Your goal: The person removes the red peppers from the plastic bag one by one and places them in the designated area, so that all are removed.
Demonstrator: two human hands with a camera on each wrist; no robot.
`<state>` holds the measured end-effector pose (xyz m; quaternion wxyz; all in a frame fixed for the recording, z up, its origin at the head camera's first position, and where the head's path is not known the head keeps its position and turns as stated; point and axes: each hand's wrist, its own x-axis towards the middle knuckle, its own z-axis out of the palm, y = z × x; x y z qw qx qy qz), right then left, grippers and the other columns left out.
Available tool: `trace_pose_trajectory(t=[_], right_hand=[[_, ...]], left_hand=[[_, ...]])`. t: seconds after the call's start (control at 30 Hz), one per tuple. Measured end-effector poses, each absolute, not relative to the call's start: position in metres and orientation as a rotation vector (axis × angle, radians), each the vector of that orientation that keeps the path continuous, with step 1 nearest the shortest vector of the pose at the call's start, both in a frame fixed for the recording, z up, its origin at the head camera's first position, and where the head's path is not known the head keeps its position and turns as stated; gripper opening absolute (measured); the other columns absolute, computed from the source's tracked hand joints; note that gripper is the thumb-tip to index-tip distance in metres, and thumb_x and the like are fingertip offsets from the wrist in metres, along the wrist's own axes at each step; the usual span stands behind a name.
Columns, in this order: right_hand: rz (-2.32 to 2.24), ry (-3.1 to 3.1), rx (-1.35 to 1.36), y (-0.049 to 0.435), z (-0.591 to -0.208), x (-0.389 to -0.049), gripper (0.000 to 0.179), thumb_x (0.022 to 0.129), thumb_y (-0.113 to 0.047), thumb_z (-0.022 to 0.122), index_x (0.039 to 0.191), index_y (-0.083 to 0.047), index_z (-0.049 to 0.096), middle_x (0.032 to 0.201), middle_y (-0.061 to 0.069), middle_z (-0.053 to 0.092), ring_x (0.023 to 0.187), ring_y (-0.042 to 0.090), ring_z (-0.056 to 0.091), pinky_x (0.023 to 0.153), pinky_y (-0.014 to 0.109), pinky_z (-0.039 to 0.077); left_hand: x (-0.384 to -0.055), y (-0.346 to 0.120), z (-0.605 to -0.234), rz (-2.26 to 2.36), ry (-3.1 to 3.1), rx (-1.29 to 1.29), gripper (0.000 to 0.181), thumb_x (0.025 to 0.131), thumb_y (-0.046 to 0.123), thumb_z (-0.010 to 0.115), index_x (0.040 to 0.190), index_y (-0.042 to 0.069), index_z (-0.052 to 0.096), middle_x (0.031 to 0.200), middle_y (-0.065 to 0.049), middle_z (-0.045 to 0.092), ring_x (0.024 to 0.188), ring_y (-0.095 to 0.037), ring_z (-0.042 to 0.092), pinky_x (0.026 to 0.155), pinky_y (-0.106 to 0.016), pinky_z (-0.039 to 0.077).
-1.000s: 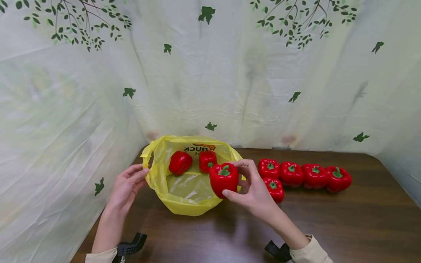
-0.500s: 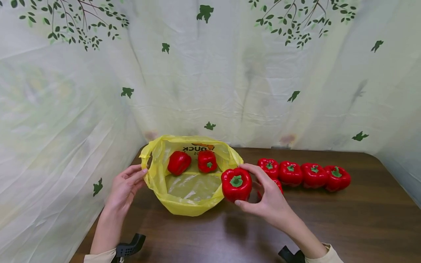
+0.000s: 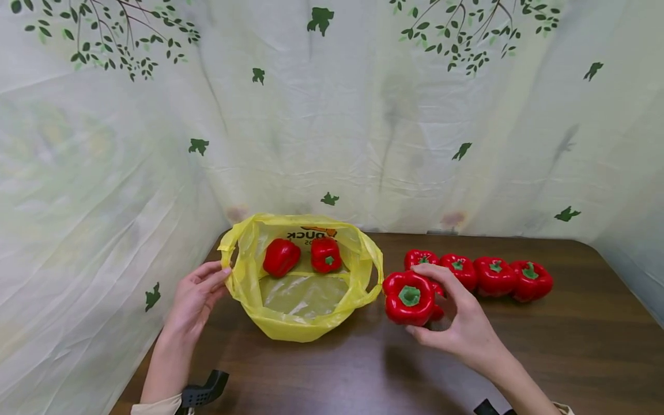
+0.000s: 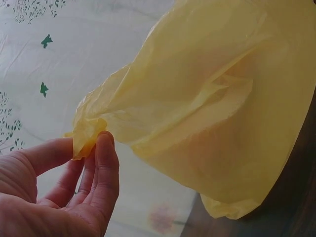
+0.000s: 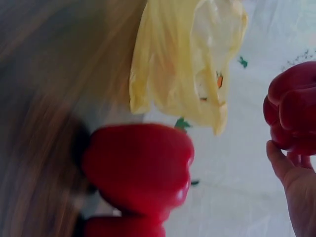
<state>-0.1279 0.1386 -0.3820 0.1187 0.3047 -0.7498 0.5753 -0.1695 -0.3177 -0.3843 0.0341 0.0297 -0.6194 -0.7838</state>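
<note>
The yellow plastic bag [image 3: 295, 329] stands with its mouth wide on the table, two red bell peppers lying inside: one on its side [image 3: 281, 257], the other stem forward [image 3: 325, 255]. At the bag's left, my left hand [image 3: 189, 302] pinches a handle loop between thumb and fingertips; the left wrist view shows the bunched plastic [image 4: 88, 137] there. Just right of the bag, my right hand [image 3: 469, 323] grips a red bell pepper [image 3: 396, 308], thumb below and fingers above, stem toward the head camera. It is raised over the table and partly covers another pepper behind it.
Right of the bag, several red bell peppers [image 3: 495, 276] form a row at the back of the brown wooden table [image 3: 581, 346]. A pale leaf-printed curtain [image 3: 404, 127] hangs behind and along the left side.
My right hand has carried the bell pepper rightward, from over the bag's right rim to beside the bag. The bag's right handle now shows. My left hand stays on its handle.
</note>
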Motion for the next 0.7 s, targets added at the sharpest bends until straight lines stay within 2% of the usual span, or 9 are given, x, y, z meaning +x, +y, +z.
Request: trace_pose_trajectory(t=[0.2,0.3,0.37,0.57,0.7], right_hand=[[1.570,-2.239,0.830,0.155,-0.372,-0.117,0.088,0.061,0.013,0.088,0.138,-0.006,0.048,0.134,0.005,0.051,0.121,0.018,0.048,0.092,0.023,0.050],[1.498,-2.214,0.852,0.167,-0.371,-0.115,0.091,0.057,0.017,0.087,0.137,-0.001,0.048,0.132,0.011,0.052,0.121,0.019,0.049,0.093,0.020,0.049],[1.480,-2.224,0.830,0.176,-0.375,-0.115,0.094,0.056,0.017,0.088,0.139,-0.003,0.048,0.134,0.010,0.052,0.121,0.019,0.049,0.094,0.019,0.048],[1.457,-2.309,0.713,0.205,-0.389,-0.117,0.096,0.062,0.011,0.088,0.144,-0.008,0.043,0.136,0.005,0.049,0.121,0.019,0.048,0.094,0.019,0.047],[1.398,-2.375,0.622,0.217,-0.397,-0.116,0.095,0.064,0.007,0.088,0.145,-0.012,0.043,0.135,0.002,0.049,0.118,0.015,0.050,0.090,0.016,0.048]], left_hand=[[-0.170,-0.319,-0.385,-2.416,-1.887,0.068,0.008,0.095,0.007,0.066,0.102,0.008,0.070,0.096,-0.002,0.069,0.083,-0.014,0.069,0.075,-0.027,0.058],[-0.171,-0.319,-0.384,-2.418,-1.884,0.070,0.009,0.094,0.007,0.067,0.103,0.008,0.070,0.097,-0.002,0.069,0.083,-0.014,0.069,0.076,-0.027,0.058],[-0.172,-0.319,-0.384,-2.415,-1.886,0.069,0.009,0.094,0.007,0.067,0.103,0.008,0.070,0.097,-0.002,0.069,0.083,-0.014,0.069,0.076,-0.027,0.058],[-0.172,-0.318,-0.385,-2.418,-1.884,0.083,0.009,0.094,0.007,0.067,0.102,0.009,0.070,0.097,-0.002,0.069,0.083,-0.014,0.069,0.076,-0.027,0.057],[-0.171,-0.318,-0.385,-2.419,-1.898,0.097,0.009,0.094,0.008,0.067,0.102,0.009,0.069,0.096,-0.002,0.068,0.083,-0.014,0.069,0.078,-0.028,0.057]])
